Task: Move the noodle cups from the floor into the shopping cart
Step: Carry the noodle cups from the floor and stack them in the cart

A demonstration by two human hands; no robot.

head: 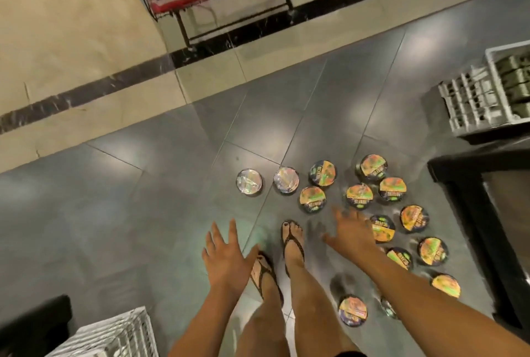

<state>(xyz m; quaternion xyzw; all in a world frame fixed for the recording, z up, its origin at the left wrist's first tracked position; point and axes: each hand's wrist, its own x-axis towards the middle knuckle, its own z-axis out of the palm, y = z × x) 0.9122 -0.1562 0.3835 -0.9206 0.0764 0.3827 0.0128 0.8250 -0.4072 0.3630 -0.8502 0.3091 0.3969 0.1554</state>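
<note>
— White lattice crate (114, 336) at the lower left: do we count that as the cart?

— We cannot tell. No shopping cart shows plainly. The black frame (470, 213) at the right edge may belong to one, but that is only our guess.

— Next along, our left grip (226, 259)?

— Released, fingers spread, grasping nothing. It hangs over the grey floor (129, 199), just left of our sandalled feet (292, 244). Every cup lies to its right, across the feet.

— And our right grip (351, 232)?

— Also released and empty, with fingers splayed and blurred. It sits at the left fringe of the noodle cups (359, 196), which are scattered on the floor from centre frame down to the lower right.

— Which one is closest?

— The nearest cup (384, 229) is just right of the fingertips, its left edge hidden behind them. More cups lie a little further toward the top of the frame, and the rest trail off rightward and down.

— How do they point?

— All seem upright, lids facing straight up at us, so each cup's axis runs vertically. From above they are round, so no side is favoured. We judge that the right grip should come down over a rim, since the left one is well apart from them.
</note>
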